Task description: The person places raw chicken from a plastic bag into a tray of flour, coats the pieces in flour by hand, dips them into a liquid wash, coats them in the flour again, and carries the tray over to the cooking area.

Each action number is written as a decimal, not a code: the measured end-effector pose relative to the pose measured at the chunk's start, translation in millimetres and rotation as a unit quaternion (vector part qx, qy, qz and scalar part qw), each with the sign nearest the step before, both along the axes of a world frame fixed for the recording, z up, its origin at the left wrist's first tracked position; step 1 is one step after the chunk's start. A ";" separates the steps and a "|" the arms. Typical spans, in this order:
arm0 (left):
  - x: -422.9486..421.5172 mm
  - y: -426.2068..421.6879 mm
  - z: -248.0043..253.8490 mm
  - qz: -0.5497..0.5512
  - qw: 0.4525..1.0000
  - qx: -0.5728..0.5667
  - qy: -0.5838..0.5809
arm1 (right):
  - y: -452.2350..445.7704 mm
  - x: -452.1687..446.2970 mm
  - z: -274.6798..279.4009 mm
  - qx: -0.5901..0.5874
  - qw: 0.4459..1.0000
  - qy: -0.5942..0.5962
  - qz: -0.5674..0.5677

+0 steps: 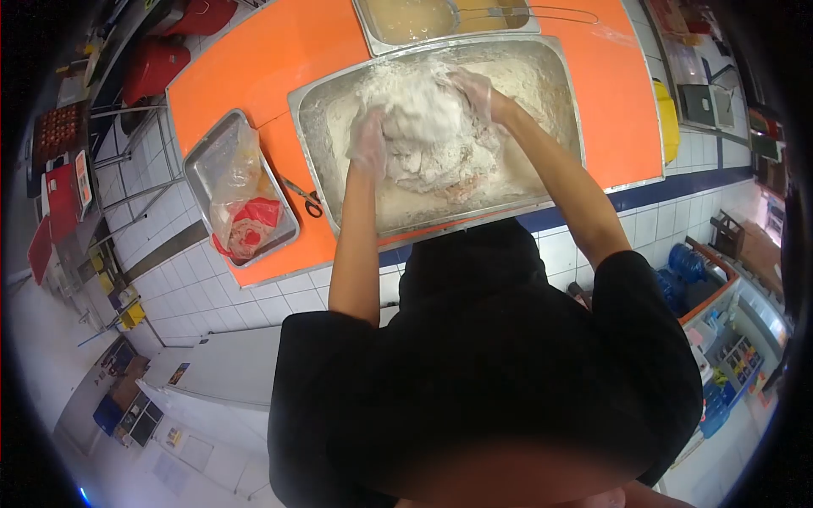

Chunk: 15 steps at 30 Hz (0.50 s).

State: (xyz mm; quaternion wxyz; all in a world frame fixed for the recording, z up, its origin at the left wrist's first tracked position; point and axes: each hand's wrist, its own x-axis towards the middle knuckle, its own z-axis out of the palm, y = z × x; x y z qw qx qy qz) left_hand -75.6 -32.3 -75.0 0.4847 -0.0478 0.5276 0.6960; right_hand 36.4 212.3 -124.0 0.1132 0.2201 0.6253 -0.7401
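Note:
My left hand [368, 142] and my right hand [474, 91], both in thin clear plastic gloves, are down in a large metal pan [315, 127]. Between them they cup a heap of white flour [419, 106], blurred by motion. My left hand presses on the heap's left side, and my right hand curves over its upper right. Below the heap lie clumpy flour-coated pieces [445, 169], some pinkish where the coating is thin. My fingertips are partly buried in flour.
The orange table [237, 68] also holds a metal tray of pale liquid [411, 21] with a wire strainer [508, 12]. Left of the pan are scissors [312, 201] and a smaller tray [203, 161] with a clear bag [237, 182] and red plastic bag [262, 210].

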 end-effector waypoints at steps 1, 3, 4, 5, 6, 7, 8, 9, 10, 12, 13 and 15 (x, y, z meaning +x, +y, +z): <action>11.0 -5.0 0.1 -0.028 0.996 -0.027 0.083 | -3.2 1.6 -3.8 -0.048 0.997 -0.011 -0.054; 33.5 -19.6 -22.2 -0.084 0.954 -0.072 0.280 | -6.4 18.6 29.9 0.187 0.975 0.053 0.108; 43.5 -29.9 -37.1 -0.118 0.910 -0.087 0.389 | -8.3 31.6 45.3 0.240 0.959 0.075 0.131; 49.8 -40.3 -41.0 -0.147 0.861 -0.168 0.457 | -10.3 44.7 60.7 0.294 0.939 0.097 0.150; 55.6 -53.6 -40.0 -0.172 0.800 -0.245 0.520 | -5.5 60.8 71.7 0.292 0.944 0.109 0.112; 60.6 -67.5 -36.7 -0.197 0.728 -0.320 0.574 | -1.4 78.0 79.6 0.255 0.958 0.106 0.076; 60.3 -78.2 -32.5 -0.213 0.778 -0.361 0.469 | 2.6 95.2 87.4 0.218 0.970 0.105 0.038; 59.5 -89.8 -29.0 -0.226 0.816 -0.396 0.355 | 8.5 109.6 92.5 0.146 0.985 0.088 0.001; 57.2 -89.4 -24.4 -0.237 0.846 -0.399 0.264 | 16.3 121.3 92.0 0.215 0.977 0.002 0.003; 48.8 -83.3 -4.6 -0.252 0.880 -0.388 0.107 | 20.4 137.6 84.7 0.358 0.922 -0.126 0.075; 48.0 -81.0 -3.4 -0.259 0.890 -0.361 0.107 | 17.1 142.6 82.4 0.429 0.876 -0.163 0.149; 53.1 -77.0 -12.4 -0.274 0.899 -0.296 0.171 | 7.1 145.2 72.7 0.473 0.809 -0.171 0.303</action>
